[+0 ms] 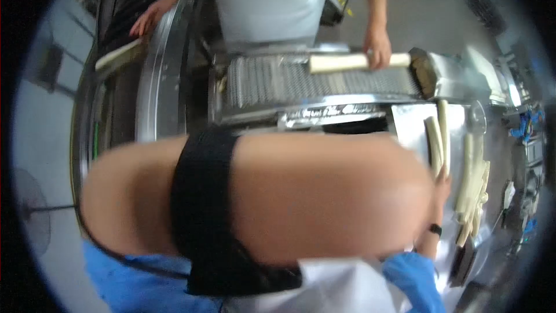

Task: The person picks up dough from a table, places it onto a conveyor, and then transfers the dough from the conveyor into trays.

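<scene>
My right hand (443, 188), blurred, with a black band at its wrist, reaches over the metal table on the right. Its fingers close on the near end of a long pale dough roll (445, 133). A second dough roll (434, 139) lies beside that one, close to the fingertips. Several more dough rolls (474, 168) are piled just right of the hand. A large, blurred skin-coloured shape with a black strap across it fills the middle, very near the lens. My left hand cannot be made out.
Across from me a person in a white apron (272, 0) rests one hand (378, 49) on a dough roll (330, 64) over a metal mesh conveyor (266, 81). Their other hand (153, 17) is by a pale roll (119, 55) on the dark belt at left.
</scene>
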`<control>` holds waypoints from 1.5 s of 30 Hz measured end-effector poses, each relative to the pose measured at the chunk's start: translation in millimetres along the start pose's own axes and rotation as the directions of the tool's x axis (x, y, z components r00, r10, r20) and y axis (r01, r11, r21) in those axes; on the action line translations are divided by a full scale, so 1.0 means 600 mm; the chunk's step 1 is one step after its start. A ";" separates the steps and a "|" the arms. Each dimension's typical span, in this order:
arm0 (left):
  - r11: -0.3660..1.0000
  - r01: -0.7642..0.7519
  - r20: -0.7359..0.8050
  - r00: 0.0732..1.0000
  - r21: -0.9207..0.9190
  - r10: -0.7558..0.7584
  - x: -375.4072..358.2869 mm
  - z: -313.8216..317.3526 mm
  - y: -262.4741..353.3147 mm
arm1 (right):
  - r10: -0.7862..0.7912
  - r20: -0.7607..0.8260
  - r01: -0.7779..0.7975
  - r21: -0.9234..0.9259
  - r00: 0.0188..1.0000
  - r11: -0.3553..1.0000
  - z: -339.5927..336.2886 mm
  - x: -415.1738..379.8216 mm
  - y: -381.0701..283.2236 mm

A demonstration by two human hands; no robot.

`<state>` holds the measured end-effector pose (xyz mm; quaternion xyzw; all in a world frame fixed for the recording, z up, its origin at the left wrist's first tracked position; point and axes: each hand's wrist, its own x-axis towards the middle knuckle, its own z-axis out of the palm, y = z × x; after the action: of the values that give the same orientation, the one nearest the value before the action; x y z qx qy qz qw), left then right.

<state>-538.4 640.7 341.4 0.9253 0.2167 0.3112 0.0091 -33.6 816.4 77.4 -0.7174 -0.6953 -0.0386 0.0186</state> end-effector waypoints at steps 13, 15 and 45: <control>0.302 0.952 0.491 0.288 -0.052 -0.822 -0.262 0.151 -0.084 | 0.166 0.093 -0.185 0.669 0.982 0.720 0.059 0.086 0.070; 0.258 0.959 0.403 0.285 -0.119 -0.870 -0.312 0.143 -0.084 | 0.153 0.328 -0.344 0.675 0.932 0.653 0.069 0.109 0.084; -0.095 0.950 -0.548 0.089 0.298 -0.832 -0.609 0.077 0.034 | -0.289 0.355 0.008 0.619 0.889 0.786 -0.136 -0.024 -0.190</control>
<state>-764.0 479.1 98.3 0.4455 0.8625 0.2184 -0.0996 -150.2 799.1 154.4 -0.6055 -0.7130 0.3424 0.0878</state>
